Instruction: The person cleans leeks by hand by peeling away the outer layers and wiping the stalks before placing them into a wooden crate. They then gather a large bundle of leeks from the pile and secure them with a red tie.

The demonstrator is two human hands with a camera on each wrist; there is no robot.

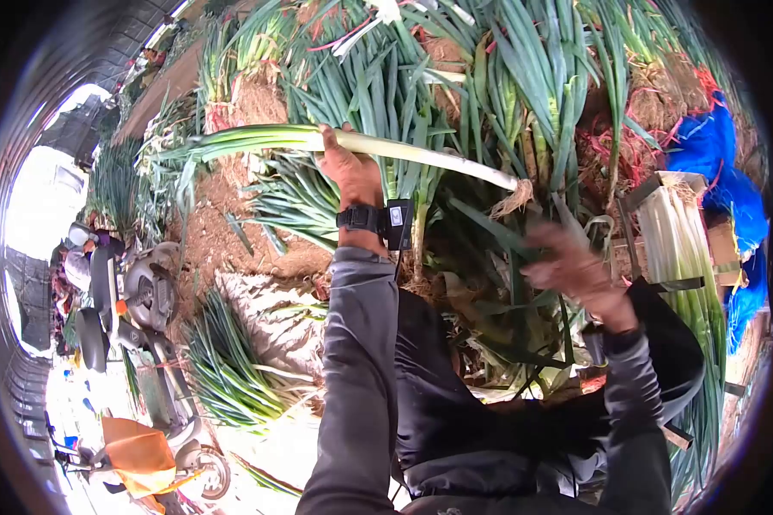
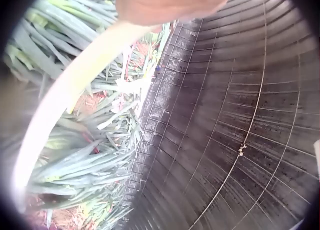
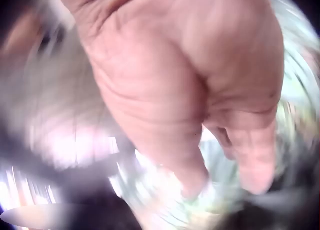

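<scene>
One leek [image 1: 438, 158] clenched mid-stalk in left hand [image 1: 350, 168] fingers; unsupported root end could sag, snap (right hand [image 1: 575, 269] blurred, fingers unreadable).

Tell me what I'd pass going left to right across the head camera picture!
Parked scooter → bunch of onions on the ground → left hand gripping a long green onion → blurred right hand → stack of trimmed onions → blue sheet.

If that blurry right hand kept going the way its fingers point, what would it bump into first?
Probably the root end of the green onion that the left hand holds; the right hand is blurred, so depth is unsure.
</scene>
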